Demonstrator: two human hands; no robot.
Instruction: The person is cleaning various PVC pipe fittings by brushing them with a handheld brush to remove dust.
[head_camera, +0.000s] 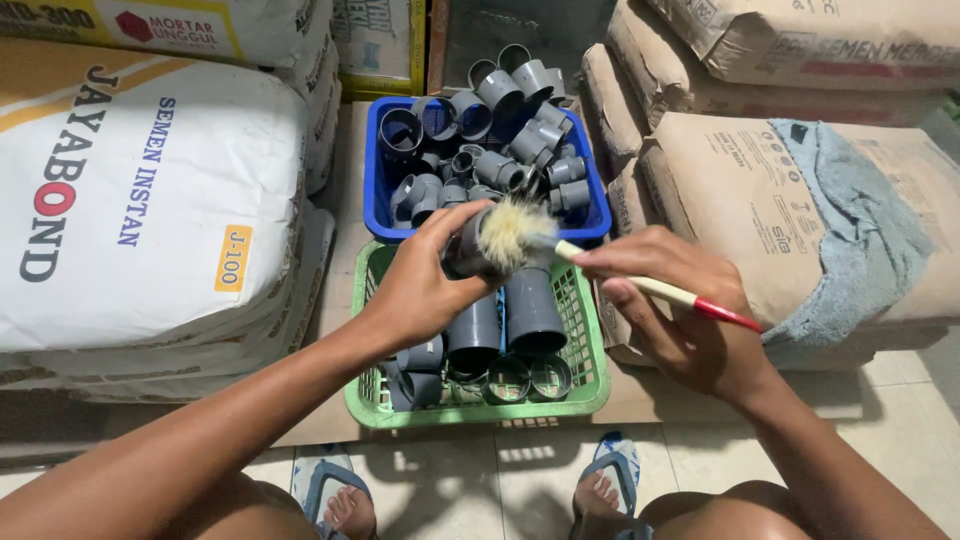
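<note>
1. Gripping a grey pipe fitting (462, 250), the left hand (425, 290) has its fingers closed around it above the green basket (590, 385).
2. Right hand (680, 320) pinches a paintbrush (640, 285) by its handle; the bristles touch the fitting.
3. Green basket holds grey fittings; the blue basket (378, 200) behind it holds more.
4. Cement sacks (150, 200) flank both baskets.

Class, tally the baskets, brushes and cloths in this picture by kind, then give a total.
Baskets: 2, one blue and one green
Brushes: 1, the brush
Cloths: 1, the grey cloth
Total: 4
</note>
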